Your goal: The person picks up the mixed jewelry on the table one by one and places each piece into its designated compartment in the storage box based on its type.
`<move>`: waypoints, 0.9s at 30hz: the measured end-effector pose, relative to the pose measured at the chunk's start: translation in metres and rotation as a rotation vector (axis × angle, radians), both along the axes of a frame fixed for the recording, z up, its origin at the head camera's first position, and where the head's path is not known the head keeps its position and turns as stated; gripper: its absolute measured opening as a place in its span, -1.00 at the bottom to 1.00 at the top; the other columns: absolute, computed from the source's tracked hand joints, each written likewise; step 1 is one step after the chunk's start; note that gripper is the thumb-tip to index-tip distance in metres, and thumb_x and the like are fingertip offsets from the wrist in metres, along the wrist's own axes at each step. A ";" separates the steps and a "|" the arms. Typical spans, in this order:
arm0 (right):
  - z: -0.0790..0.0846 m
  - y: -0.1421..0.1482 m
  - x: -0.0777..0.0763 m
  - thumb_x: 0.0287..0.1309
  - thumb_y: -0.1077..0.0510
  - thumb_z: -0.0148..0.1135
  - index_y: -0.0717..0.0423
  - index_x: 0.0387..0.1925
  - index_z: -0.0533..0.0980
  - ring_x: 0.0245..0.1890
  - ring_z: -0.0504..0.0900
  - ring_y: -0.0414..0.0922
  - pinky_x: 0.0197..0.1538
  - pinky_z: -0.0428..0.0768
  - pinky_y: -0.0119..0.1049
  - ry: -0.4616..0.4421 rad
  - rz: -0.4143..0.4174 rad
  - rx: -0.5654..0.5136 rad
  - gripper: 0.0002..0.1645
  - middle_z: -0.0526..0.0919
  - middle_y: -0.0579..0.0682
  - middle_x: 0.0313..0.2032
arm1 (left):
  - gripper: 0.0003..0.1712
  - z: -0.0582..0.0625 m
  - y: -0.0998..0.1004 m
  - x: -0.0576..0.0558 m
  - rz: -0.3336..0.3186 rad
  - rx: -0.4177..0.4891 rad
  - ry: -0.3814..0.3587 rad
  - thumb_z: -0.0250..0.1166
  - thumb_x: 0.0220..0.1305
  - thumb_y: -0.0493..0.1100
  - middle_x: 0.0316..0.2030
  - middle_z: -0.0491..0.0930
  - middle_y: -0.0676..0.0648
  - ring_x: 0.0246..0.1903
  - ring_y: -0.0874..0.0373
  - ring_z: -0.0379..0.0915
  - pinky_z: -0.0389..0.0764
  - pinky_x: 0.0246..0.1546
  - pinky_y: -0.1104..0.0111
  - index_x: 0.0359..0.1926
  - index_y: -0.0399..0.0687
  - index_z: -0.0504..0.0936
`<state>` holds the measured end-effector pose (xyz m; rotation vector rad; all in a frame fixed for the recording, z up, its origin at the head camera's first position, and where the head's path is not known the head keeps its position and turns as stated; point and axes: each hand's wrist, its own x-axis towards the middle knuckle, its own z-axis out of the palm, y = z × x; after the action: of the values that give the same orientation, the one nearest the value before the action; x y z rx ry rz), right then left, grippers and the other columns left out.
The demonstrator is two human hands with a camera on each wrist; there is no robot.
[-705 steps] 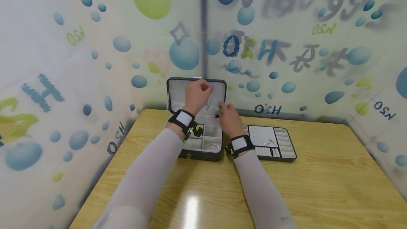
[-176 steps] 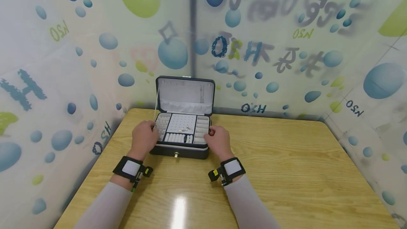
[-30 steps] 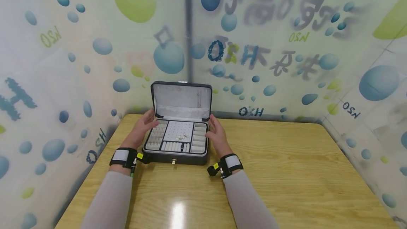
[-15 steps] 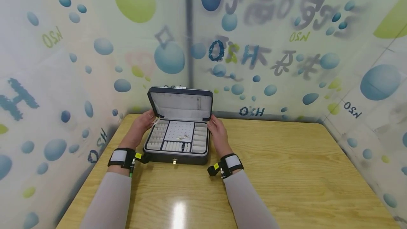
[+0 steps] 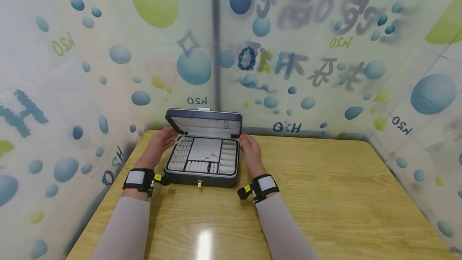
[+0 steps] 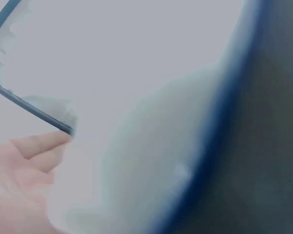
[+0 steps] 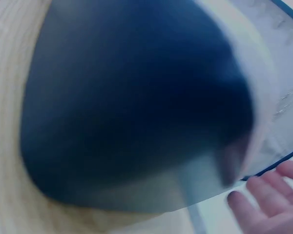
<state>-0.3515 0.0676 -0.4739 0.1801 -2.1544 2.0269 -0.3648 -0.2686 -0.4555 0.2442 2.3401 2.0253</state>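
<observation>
A dark jewelry box (image 5: 216, 181) stands on the table with its lid (image 5: 203, 114) leaning forward, partway down. Inside sits a pale compartment tray (image 5: 204, 146), with small jewelry pieces (image 5: 209, 155) on its dotted panel. My left hand (image 5: 159, 144) is at the lid's left hinge corner, fingers extended; in the left wrist view its fingertips (image 6: 63, 139) reach the lid's edge. At the opposite corner, my right hand (image 5: 251, 153) has loosely straight fingers against the lid's edge. A thin chain (image 7: 284, 102) shows in the lid's lining in the right wrist view.
The wooden table (image 5: 325, 196) extends to the right and in front of the box. A patterned wall covering (image 5: 317, 107) rises close behind the lid. A gold clasp (image 5: 199, 183) is on the box's front.
Over the last second the lid has tilted forward from nearly upright, my hands at its rear corners. Much earlier the tray lay right of the box and my hands held a chain at the lid.
</observation>
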 end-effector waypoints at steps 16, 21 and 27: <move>0.034 0.004 0.011 0.56 -0.25 0.09 0.29 0.53 0.31 0.53 0.38 0.21 0.46 0.42 0.30 -0.152 0.103 0.054 -0.15 0.43 0.29 0.49 | 0.09 0.019 0.015 0.006 0.095 -0.017 -0.120 -0.03 0.59 0.33 0.65 -0.06 -0.45 0.66 -0.31 -0.08 0.03 0.65 -0.07 0.66 -0.43 -0.17; 0.037 0.003 0.012 0.48 -0.34 0.16 0.23 0.53 0.32 0.49 0.44 0.17 0.46 0.47 0.23 -0.184 0.099 0.096 -0.07 0.46 0.24 0.48 | 0.09 0.023 0.011 0.009 0.076 -0.052 -0.133 0.00 0.58 0.30 0.65 -0.08 -0.46 0.65 -0.33 -0.08 0.05 0.65 -0.08 0.65 -0.45 -0.19; 0.037 0.003 0.012 0.42 -0.33 0.22 0.23 0.49 0.36 0.40 0.50 0.14 0.45 0.50 0.17 -0.213 0.100 0.114 -0.09 0.53 0.23 0.40 | -0.08 0.026 0.004 0.012 0.020 -0.114 -0.098 0.06 0.59 0.20 0.63 0.06 -0.44 0.65 -0.37 -0.05 0.05 0.64 -0.15 0.61 -0.42 0.10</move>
<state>-0.3394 0.0703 -0.4371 0.0929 -2.4377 2.0610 -0.3525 -0.2650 -0.4299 0.1148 2.3963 1.8590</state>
